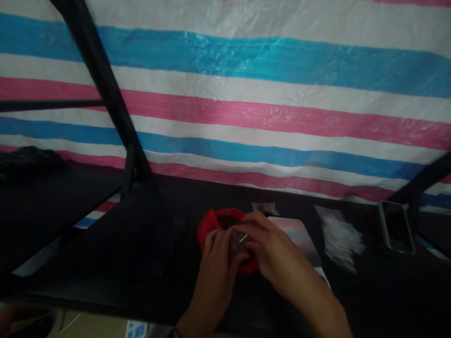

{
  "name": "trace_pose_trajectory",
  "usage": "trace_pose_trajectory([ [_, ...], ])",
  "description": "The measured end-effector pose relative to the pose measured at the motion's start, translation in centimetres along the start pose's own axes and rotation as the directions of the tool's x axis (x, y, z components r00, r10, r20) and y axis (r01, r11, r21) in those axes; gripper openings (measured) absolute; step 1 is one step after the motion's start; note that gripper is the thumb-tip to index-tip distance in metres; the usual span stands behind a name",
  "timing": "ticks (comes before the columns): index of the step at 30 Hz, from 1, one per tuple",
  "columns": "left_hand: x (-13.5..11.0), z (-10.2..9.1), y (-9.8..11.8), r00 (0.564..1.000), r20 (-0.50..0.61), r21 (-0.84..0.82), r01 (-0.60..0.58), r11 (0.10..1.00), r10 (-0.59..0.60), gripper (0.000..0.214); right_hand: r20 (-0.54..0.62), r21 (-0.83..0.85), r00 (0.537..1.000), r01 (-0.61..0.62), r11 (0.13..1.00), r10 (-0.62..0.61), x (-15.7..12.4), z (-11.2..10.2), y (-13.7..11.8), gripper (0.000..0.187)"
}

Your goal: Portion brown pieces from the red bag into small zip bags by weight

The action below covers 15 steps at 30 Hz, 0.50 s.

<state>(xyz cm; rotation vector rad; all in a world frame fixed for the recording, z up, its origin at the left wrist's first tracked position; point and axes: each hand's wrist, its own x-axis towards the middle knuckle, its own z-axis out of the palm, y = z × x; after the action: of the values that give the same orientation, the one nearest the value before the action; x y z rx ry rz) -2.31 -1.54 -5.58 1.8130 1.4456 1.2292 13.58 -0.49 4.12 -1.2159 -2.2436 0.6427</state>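
My left hand (pixel 217 253) and my right hand (pixel 269 241) meet over a red bag (pixel 206 227), which stands on the black table with its mouth folded open. Dark brown contents (pixel 227 220) show inside it. Between my fingers is a small clear plastic bag (pixel 240 239), pinched from both sides. Whether anything lies in the clear bag I cannot make out. Behind my right hand rests a small zip bag (pixel 266 208) with brownish bits in it. A flat, pale, shiny plate-like thing (pixel 298 234) lies partly under my right forearm.
To the right lies a stack of clear zip bags (pixel 340 239), and past it a phone (pixel 396 227) near a black frame post. A slanted black post (pixel 102 80) rises at the left. A striped plastic sheet (pixel 246 112) hangs behind the black table (pixel 151 263).
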Motion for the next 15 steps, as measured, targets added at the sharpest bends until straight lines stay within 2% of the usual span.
trace_pose_trajectory([
  [4, 0.1, 0.3, -0.4, 0.999, -0.04, -0.051, 0.024, 0.998, -0.026, 0.039, -0.034, -0.015, 0.998, 0.044, 0.999, -0.045, 0.3, -0.2, -0.2, 0.064],
  [7, 0.0, 0.2, -1.0, 0.996, -0.092, -0.08, 0.013, 0.997, -0.02, 0.041, -0.058, 0.058, 0.994, 0.099, 0.993, -0.096, 0.6, -0.2, -0.2, 0.06],
  [15, -0.3, -0.2, -1.5, 0.982, -0.189, -0.178, -0.052, 0.983, 0.017, 0.041, -0.165, 0.169, 0.984, 0.094, 0.981, -0.066, 1.4, 0.2, 0.4, 0.049],
])
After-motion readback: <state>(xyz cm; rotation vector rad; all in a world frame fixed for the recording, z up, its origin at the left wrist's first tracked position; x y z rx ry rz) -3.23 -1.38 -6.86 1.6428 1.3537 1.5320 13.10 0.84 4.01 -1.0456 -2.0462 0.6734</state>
